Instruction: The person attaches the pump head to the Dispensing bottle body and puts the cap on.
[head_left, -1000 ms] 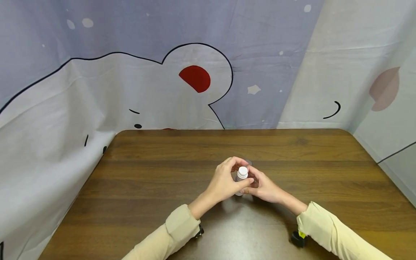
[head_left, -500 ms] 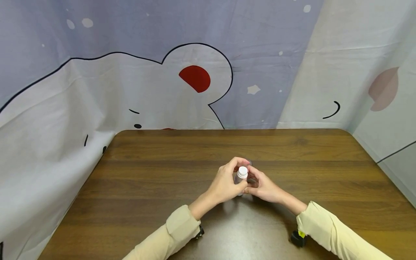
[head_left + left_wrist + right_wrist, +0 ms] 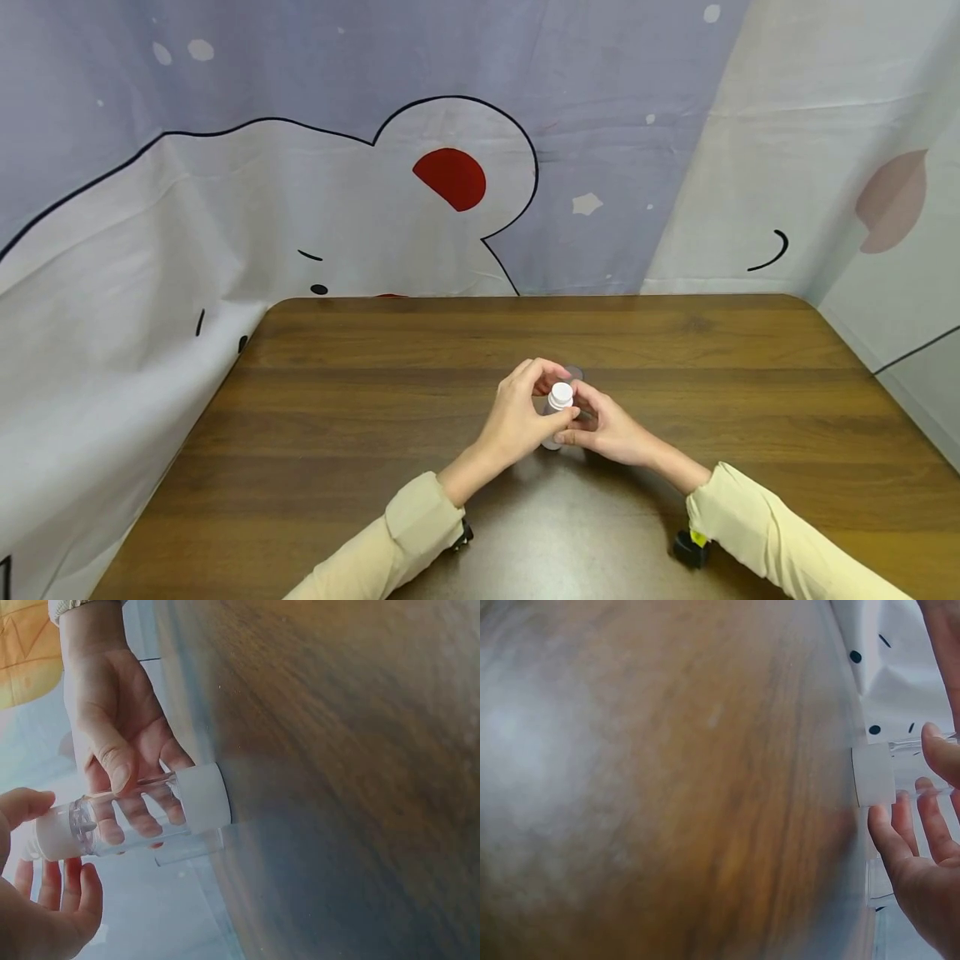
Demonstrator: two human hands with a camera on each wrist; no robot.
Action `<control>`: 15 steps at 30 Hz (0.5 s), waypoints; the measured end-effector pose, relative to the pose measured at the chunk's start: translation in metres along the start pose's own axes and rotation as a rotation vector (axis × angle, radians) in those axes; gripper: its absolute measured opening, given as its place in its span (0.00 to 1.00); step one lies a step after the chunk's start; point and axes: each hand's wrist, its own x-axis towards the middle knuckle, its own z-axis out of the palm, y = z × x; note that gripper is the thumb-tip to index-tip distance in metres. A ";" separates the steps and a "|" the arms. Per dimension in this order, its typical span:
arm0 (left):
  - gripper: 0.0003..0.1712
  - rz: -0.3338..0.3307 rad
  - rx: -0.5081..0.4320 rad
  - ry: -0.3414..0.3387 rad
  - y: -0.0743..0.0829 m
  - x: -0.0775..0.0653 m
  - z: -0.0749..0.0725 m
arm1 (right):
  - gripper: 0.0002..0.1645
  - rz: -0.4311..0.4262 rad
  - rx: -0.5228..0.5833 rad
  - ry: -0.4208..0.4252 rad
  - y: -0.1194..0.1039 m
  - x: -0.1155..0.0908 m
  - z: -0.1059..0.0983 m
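A slim clear bottle with a white top (image 3: 561,393) stands upright on the table. Its white base (image 3: 204,799) and the white collar (image 3: 58,832) below its nozzle show in the left wrist view. My left hand (image 3: 519,417) holds the bottle at this collar, thumb in front and fingers behind. Lower down, my right hand (image 3: 617,433) grips the clear body (image 3: 135,817), with its fingers spread round the far side. In the right wrist view, the white base (image 3: 874,776) sits beside the right fingers (image 3: 885,834). Much of the body is hidden by the hands in the head view.
A small clear cap (image 3: 574,373) stands just behind the bottle. The brown wooden table (image 3: 360,375) reaches back to a patterned curtain (image 3: 337,200). A black device (image 3: 690,550) hangs at the right cuff.
My left thumb has drawn back to the near side of the bottle, then swung out across it to the right again. The right hand and the bottle stay in place.
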 end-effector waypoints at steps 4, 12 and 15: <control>0.22 0.007 -0.014 -0.015 0.001 0.000 0.000 | 0.30 -0.013 0.010 -0.007 0.000 0.000 0.000; 0.25 0.022 -0.001 -0.082 0.002 -0.001 0.002 | 0.33 -0.025 -0.024 0.006 0.003 -0.001 -0.001; 0.23 0.010 -0.007 -0.047 0.002 -0.001 0.004 | 0.31 -0.026 -0.032 0.006 0.003 0.000 -0.001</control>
